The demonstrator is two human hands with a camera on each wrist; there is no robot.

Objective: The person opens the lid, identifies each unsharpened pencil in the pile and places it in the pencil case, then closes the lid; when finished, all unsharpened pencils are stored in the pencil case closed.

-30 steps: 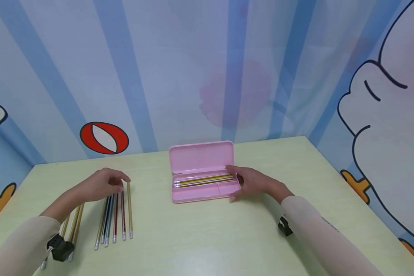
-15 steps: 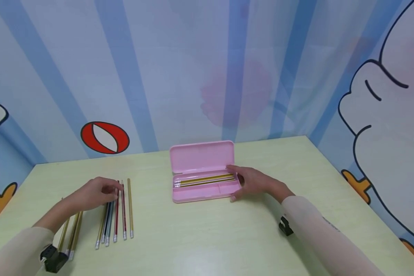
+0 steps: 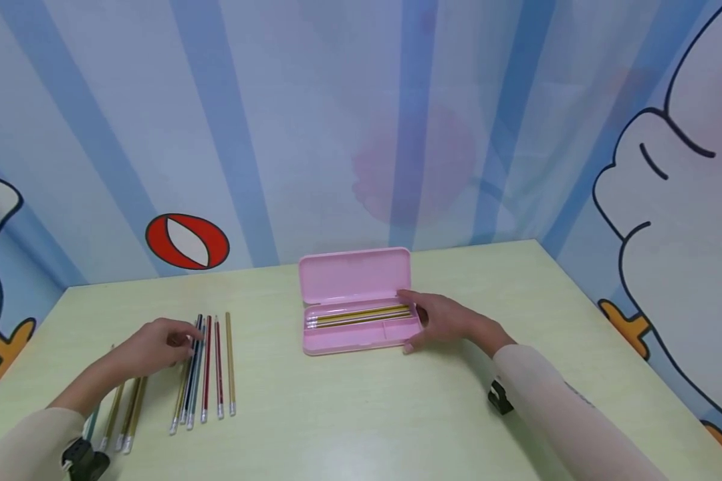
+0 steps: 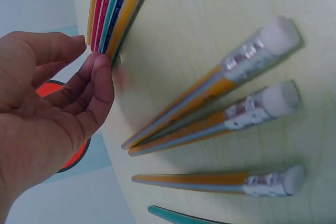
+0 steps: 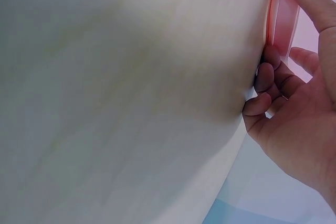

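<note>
Open tabletop (image 3: 337, 414) separates loose pencils (image 3: 206, 371) from case (image 3: 344, 341), right hand (image 3: 442, 318) gripping its edge, left hand (image 3: 155, 347) parted.

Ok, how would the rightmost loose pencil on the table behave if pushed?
The yellow pencil, straight and slender, would probably stay stiff. Being thin, it's likely light. Lying on the table, apart from the nearest red pencil, it may roll.
</note>
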